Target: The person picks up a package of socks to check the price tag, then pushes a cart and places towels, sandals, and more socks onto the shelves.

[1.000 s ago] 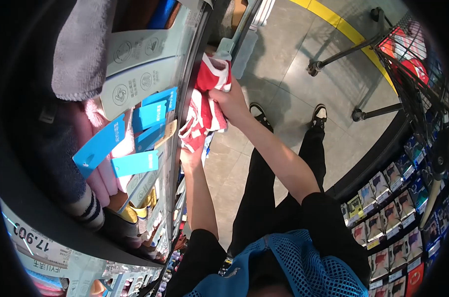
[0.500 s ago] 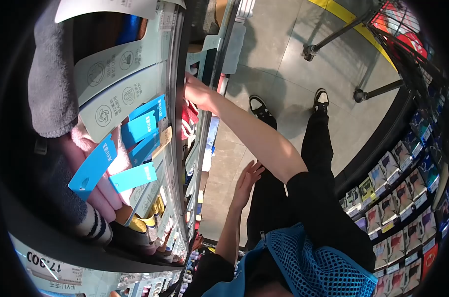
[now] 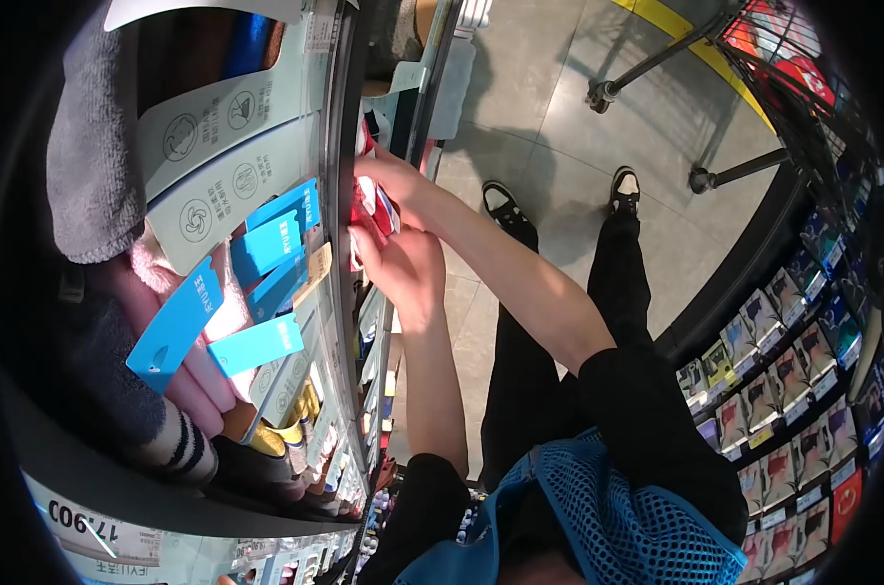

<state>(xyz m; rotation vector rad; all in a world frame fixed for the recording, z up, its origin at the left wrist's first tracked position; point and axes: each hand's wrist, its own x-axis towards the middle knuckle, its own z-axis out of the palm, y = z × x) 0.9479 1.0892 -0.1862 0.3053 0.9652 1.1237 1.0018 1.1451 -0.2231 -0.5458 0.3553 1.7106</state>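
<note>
A shelf unit (image 3: 339, 117) is being reached at its front edge. Inside, a grey towel (image 3: 96, 166) is being displayed, and pink towels (image 3: 196, 398) are being bunched beside it. At that edge, a red-and-white cloth (image 3: 368, 207) is being held, partly hidden. By the right hand (image 3: 395, 181), fingers curled closed, the cloth is being gripped. By the left hand (image 3: 410, 270) it is being touched; how far those fingers are closed cannot be told. Blue tags (image 3: 177, 327) are being shown over the pink towels.

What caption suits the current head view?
Right hand and left hand on red-and-white cloth, beside shelved pink fabric and blue tags.
</note>
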